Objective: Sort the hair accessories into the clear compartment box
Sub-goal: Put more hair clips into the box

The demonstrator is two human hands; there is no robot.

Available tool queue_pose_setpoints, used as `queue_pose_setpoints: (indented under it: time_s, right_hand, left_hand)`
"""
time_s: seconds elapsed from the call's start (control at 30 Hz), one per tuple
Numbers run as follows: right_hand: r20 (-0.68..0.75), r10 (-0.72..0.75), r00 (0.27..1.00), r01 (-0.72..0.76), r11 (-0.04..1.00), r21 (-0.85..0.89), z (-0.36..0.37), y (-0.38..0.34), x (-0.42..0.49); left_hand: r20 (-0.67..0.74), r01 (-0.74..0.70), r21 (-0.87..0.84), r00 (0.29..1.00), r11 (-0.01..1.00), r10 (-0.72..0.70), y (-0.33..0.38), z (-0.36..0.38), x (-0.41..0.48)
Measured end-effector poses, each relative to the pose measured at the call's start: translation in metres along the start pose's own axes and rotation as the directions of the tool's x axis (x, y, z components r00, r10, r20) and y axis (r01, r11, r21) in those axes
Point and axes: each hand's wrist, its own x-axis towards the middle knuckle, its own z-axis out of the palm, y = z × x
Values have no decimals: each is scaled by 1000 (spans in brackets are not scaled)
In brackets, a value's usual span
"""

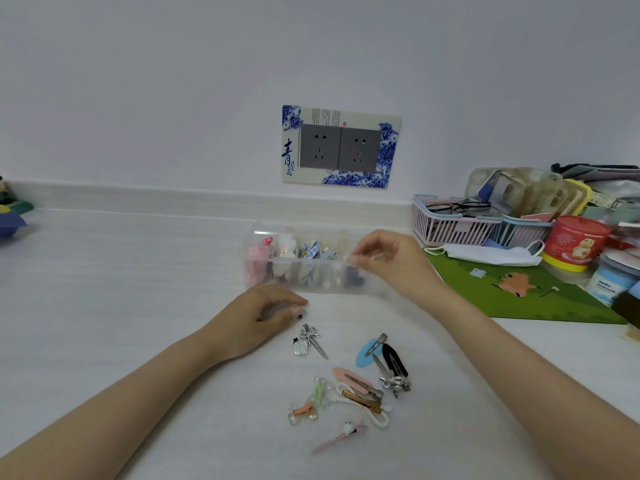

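Pinching the box (313,268) rim, the right hand (391,261) steadies it; the left hand (263,317) rests curled on the desk (138,306) beside loose clips (349,382).

The clear compartment box (311,268) sits on the white table, its left sections already holding pink, white and blue pieces, while loose hair clips (360,386) — blue, black, pink, silver — lie scattered just before it.

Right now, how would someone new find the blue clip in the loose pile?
Start at the clear compartment box against the wall, then drop to the loose pile of clips on the white table in front of it. At the pile's upper right lies the blue clip, beside a black clip. It is the only light-blue one, a flat teardrop shape.
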Motion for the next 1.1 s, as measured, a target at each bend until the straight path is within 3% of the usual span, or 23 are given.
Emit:
queue_pose_setpoints:
  time_s: [0.1, 0.3, 0.47, 0.7, 0.87, 1.0, 1.1]
  right_hand:
    - [-137, -49, 989, 35, 995, -97, -12, 0, 27]
    - [-46, 10, 999, -22, 962, -272, -14, 31, 38]
    - [-177, 6, 984, -45, 976, -215, -28, 47, 9]
    - [69, 66, 995, -51, 977, -207, -29, 61, -39]
    - [49, 88, 995, -78, 980, -182, -23, 59, -39]
    - [55, 86, 995, -75, 982, -174, -23, 62, -38]
    - [63, 91, 994, -80, 983, -167, -23, 62, -37]
  left_hand:
    - [5, 5, 20, 1000, 1000, -5, 0, 0, 1]
    - [-2, -28, 49, 1000, 998, 29, 0, 1, 2]
    - [-22, -35, 50, 999, 998, 36, -4, 1, 4]
    - [-91, 22, 85, 996, 996, -14, -6, 0, 5]
    - [-187, -46, -42, 982, 998, 38, 23, -3, 14]
    - [-275, -129, 29, 952, 991, 132, 56, -17, 55]
    - [-302, -114, 149, 941, 982, 155, 70, -15, 94]
